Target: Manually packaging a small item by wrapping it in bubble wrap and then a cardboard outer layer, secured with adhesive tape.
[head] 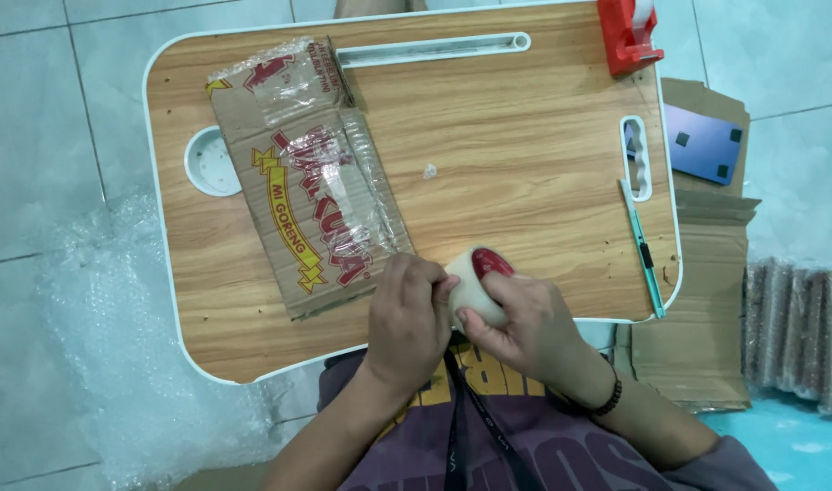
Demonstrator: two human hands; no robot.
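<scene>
Both hands grip tape roll (pixel 478 284) over wooden lap table (pixel 525 164), tiled floor (pixel 34 109).

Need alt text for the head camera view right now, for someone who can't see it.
Both hands hold a roll of clear packing tape at the near edge of a small wooden lap table: left hand, right hand. A taped, flattened cardboard parcel lies to the left, a red tape dispenser at the far right corner.

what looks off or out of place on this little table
The flattened cardboard piece lies askew, creased, wrapped in wrinkled clear tape, covering part of the round cup recess. A small scrap sits mid-table. Both hands hold a tape roll.
</scene>
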